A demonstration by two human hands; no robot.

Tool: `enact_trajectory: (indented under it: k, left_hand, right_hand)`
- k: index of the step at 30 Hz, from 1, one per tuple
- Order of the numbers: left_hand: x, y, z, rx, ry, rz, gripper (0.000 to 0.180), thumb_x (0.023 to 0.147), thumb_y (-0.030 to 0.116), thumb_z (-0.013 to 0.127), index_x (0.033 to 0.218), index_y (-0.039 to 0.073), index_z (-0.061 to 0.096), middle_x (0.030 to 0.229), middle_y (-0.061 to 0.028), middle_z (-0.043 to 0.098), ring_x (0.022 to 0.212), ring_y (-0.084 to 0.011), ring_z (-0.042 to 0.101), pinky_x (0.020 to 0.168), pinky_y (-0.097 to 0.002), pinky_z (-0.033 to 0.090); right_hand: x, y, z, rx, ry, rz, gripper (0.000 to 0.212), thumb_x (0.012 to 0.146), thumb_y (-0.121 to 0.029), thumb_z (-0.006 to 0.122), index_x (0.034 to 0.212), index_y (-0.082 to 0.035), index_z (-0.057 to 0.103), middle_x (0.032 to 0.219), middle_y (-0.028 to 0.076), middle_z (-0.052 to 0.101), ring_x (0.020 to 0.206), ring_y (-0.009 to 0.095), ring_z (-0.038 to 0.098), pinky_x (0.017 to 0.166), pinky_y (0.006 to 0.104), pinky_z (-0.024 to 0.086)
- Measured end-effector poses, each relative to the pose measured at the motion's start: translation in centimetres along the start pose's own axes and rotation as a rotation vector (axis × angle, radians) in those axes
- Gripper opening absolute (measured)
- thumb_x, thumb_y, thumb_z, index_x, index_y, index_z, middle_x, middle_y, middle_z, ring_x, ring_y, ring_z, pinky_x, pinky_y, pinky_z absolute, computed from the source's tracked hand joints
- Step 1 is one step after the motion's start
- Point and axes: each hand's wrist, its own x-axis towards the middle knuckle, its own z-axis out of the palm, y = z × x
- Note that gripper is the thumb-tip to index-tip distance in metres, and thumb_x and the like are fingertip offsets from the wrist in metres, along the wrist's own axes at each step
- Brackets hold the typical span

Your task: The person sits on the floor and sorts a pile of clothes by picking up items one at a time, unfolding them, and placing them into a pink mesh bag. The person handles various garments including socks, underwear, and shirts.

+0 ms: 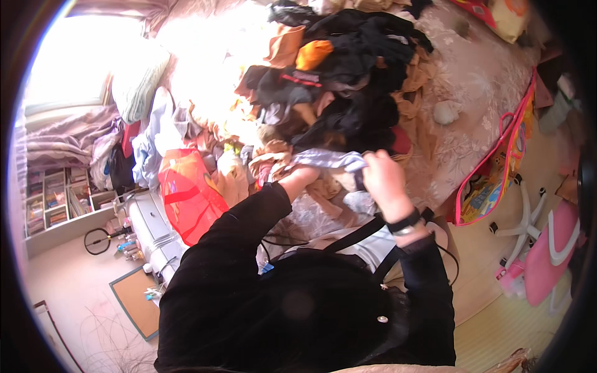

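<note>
A light blue-grey piece of cloth [328, 159] is stretched between my two hands above the near edge of the bed. My right hand [384, 181] is closed round its right end, and a dark band circles that wrist. My left hand [300, 180] is at the cloth's left end, its fingers mostly hidden under the fabric; it appears to grip it. Just beyond lies a heap of black clothes [348, 81] mixed with tan and brown pieces. An orange bundle [314, 55] sits on the heap. Tan crumpled cloth [272, 155] lies beside my left hand.
A red bag [191, 194] stands to the left, beside a pale cabinet [151, 227]. On the right, a pink-edged patterned bag [497, 177] hangs by the bed [479, 81]. A pink chair [550, 261] with a white base is at far right. A bookshelf [57, 198] stands left.
</note>
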Motion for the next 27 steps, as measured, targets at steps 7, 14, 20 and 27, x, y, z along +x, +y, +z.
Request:
enact_trajectory:
  k: [7, 14, 20, 27]
  left_hand:
    - [-11.6, -3.1, -7.3, 0.127, -0.259, 0.077, 0.036, 0.084, 0.037, 0.063, 0.099, 0.004, 0.069, 0.095, -0.0115, 0.067, 0.063, -0.0212, 0.064, 0.059, -0.0342, 0.052]
    - [-22.5, 1.5, -10.3, -0.711, 0.343, 1.033, 0.083, 0.071, 0.023, 0.084, 0.14, 0.009, 0.038, 0.113, -0.0102, 0.064, 0.094, -0.019, 0.063, 0.07, -0.0313, 0.05]
    - [-28.6, -1.0, -12.7, -0.433, 0.576, 0.856, 0.015, 0.086, 0.01, 0.063, 0.094, -0.003, 0.064, 0.08, -0.0019, 0.058, 0.076, -0.0072, 0.052, 0.067, -0.0248, 0.044]
    - [-26.4, -15.6, -13.5, 0.147, 0.429, -0.154, 0.019, 0.078, 0.014, 0.057, 0.076, -0.004, 0.063, 0.065, -0.0161, 0.061, 0.062, -0.029, 0.061, 0.059, -0.0382, 0.047]
  right_hand:
    - [-7.1, -5.4, -14.5, 0.888, 0.401, -0.225, 0.028, 0.088, -0.003, 0.054, 0.116, 0.0, 0.057, 0.114, 0.016, 0.06, 0.106, 0.024, 0.058, 0.093, 0.0366, 0.045]
    - [-6.3, -13.2, -14.0, 1.113, 0.073, -0.479, 0.036, 0.095, -0.021, 0.045, 0.119, 0.006, 0.053, 0.126, 0.026, 0.052, 0.113, 0.031, 0.056, 0.098, 0.0406, 0.043]
    - [-5.9, -13.3, -13.2, 1.05, 0.142, -0.38, 0.024, 0.092, -0.005, 0.051, 0.114, 0.001, 0.057, 0.114, 0.016, 0.061, 0.102, 0.02, 0.06, 0.086, 0.0277, 0.048]
    - [-4.7, 2.0, -1.2, -0.248, 0.065, 0.271, 0.047, 0.07, -0.034, 0.077, 0.103, -0.003, 0.064, 0.096, 0.018, 0.065, 0.096, 0.034, 0.062, 0.085, 0.0411, 0.049]
